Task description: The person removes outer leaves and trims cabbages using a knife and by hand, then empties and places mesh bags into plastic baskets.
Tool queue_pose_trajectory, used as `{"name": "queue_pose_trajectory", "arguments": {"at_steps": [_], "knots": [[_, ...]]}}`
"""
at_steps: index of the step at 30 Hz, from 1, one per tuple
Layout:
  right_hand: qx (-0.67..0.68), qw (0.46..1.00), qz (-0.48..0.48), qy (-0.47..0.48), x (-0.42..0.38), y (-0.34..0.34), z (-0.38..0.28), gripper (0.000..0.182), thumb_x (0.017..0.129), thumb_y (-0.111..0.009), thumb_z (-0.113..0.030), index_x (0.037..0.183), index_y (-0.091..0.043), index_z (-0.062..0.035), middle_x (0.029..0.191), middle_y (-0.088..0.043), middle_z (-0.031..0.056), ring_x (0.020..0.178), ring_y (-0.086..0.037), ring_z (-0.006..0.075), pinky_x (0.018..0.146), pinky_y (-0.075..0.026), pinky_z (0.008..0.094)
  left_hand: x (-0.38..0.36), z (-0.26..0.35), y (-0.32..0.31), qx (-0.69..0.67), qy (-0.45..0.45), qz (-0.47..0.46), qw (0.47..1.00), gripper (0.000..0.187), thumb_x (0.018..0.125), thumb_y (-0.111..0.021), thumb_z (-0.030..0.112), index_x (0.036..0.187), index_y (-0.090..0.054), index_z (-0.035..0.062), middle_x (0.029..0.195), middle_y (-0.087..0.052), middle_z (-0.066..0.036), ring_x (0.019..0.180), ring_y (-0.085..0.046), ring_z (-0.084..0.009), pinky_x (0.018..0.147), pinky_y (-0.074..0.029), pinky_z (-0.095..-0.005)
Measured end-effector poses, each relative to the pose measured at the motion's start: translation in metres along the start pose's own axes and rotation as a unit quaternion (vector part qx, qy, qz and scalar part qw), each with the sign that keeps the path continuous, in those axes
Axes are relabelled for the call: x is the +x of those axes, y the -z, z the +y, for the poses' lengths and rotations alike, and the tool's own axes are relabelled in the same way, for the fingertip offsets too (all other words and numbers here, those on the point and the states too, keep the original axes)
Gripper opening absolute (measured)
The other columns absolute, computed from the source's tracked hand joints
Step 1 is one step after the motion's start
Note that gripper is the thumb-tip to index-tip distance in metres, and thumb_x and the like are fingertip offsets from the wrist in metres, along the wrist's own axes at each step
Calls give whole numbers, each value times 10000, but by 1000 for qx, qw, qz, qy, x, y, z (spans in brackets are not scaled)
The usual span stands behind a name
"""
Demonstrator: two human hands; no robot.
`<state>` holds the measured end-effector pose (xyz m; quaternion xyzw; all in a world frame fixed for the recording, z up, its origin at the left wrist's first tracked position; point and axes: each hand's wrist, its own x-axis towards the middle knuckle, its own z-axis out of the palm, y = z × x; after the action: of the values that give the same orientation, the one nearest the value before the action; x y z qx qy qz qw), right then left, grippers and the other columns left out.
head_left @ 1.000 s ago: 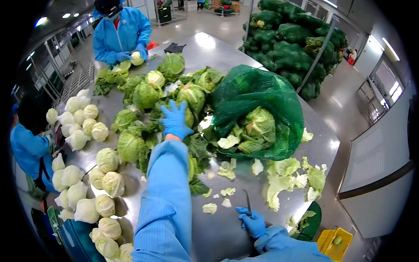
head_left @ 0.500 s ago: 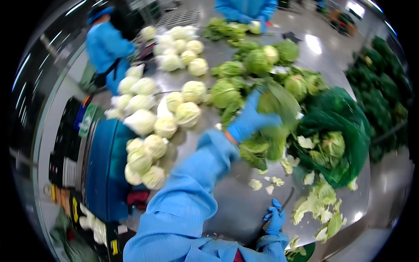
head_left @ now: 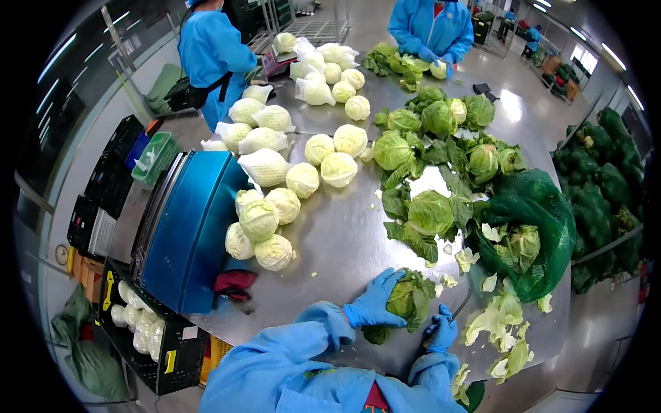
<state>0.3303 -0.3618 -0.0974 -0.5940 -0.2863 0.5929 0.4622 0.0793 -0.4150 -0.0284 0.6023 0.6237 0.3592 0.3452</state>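
Observation:
My left hand (head_left: pixel 376 301), in a blue glove, is wrapped round the left side of a green leafy cabbage (head_left: pixel 411 300) just above the near part of the metal table. Close by on the right, my gloved right hand (head_left: pixel 441 333) is closed round a knife (head_left: pixel 462 305), its thin dark blade pointing up and away. Beyond the held cabbage, another leafy cabbage (head_left: pixel 430 213) rests on loose outer leaves. Cut leaf pieces (head_left: pixel 506 320) lie to the right of my right hand.
Pale trimmed cabbages (head_left: pixel 259 219) stand on the left, several in white foam nets (head_left: pixel 264 167). A green mesh sack (head_left: pixel 544 206) with a cabbage sits at right. A blue box (head_left: pixel 200 230) and black crate (head_left: pixel 141 337) are left. Two co-workers stand at the far side.
My left hand has come back from the leafy pile towards me and now holds a cabbage near my right hand. The view has shifted; the right hand still grips the knife.

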Motion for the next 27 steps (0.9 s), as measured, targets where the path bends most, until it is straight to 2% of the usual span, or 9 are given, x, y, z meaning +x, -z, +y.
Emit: {"name": "queue_pose_trajectory", "arguments": {"at_steps": [3,7,13,14,16,17,19,24,27], "knots": [[-50,998,-28,13,13,10,7,433,822,-569,-45,1254,-588,-32,740,-606,48,449,-482,101,385,-397,242,-19,3,28,135,77,-24,988,1230,579,-830,612,1500,-243,48,1522,-205,-285,1407,-225,-444,1153,-226,-487],[-260,959,-40,104,22,21,16,548,822,-604,-92,1361,-509,-64,808,-614,56,576,-555,172,502,-461,301,-64,-18,83,-12,153,85,985,815,787,-751,488,1372,-460,1,1332,-523,-216,1263,-484,-318,1072,-371,-404],[-652,715,-59,245,19,-29,-31,612,809,-683,-204,1380,-493,-94,960,-608,154,848,-609,319,762,-497,437,-133,-93,121,-51,286,489,823,359,821,-750,188,1095,-627,-7,949,-674,-94,806,-605,-114,702,-489,-260],[-691,678,-70,240,23,-50,-44,607,809,-688,-212,1375,-499,-99,991,-603,172,894,-606,333,800,-491,451,-133,-109,121,-53,291,530,795,356,811,-759,179,1080,-624,-11,948,-676,-91,804,-608,-116,703,-491,-260],[-577,735,-132,331,13,-112,-72,562,818,-681,-193,1349,-521,-100,1060,-608,175,982,-589,346,869,-474,440,-134,-133,120,-57,302,607,733,352,793,-777,160,1051,-619,-19,948,-678,-87,800,-613,-121,704,-494,-259],[-486,732,-179,443,18,-143,-67,539,824,-680,-178,1338,-531,-110,1105,-610,176,1043,-567,356,922,-454,417,-132,-128,126,-165,301,587,733,380,783,-789,164,1057,-610,-29,972,-675,-100,819,-616,-124,713,-496,-260],[-431,734,-311,423,-11,-223,-86,579,818,-695,-182,1364,-515,-115,1173,-595,168,1125,-543,342,982,-428,422,-121,-111,140,-376,285,528,706,438,764,-813,174,1069,-593,-50,1020,-668,-127,856,-621,-131,730,-500,-263],[-346,558,-573,490,-66,-393,-37,905,743,-789,-378,1481,-343,-101,1359,-494,181,1270,-448,355,1079,-346,424,-108,-177,120,-143,359,588,710,810,619,-884,436,1136,-560,-96,1102,-638,-273,955,-651,-340,834,-512,-429],[-411,480,-542,553,-105,-443,-17,1136,632,-830,-477,1519,-225,-102,1361,-480,192,1277,-441,352,1063,-335,469,-103,-184,122,-47,439,544,714,839,598,-881,479,1140,-559,-75,1091,-630,-297,956,-647,-374,823,-515,-430]]}}
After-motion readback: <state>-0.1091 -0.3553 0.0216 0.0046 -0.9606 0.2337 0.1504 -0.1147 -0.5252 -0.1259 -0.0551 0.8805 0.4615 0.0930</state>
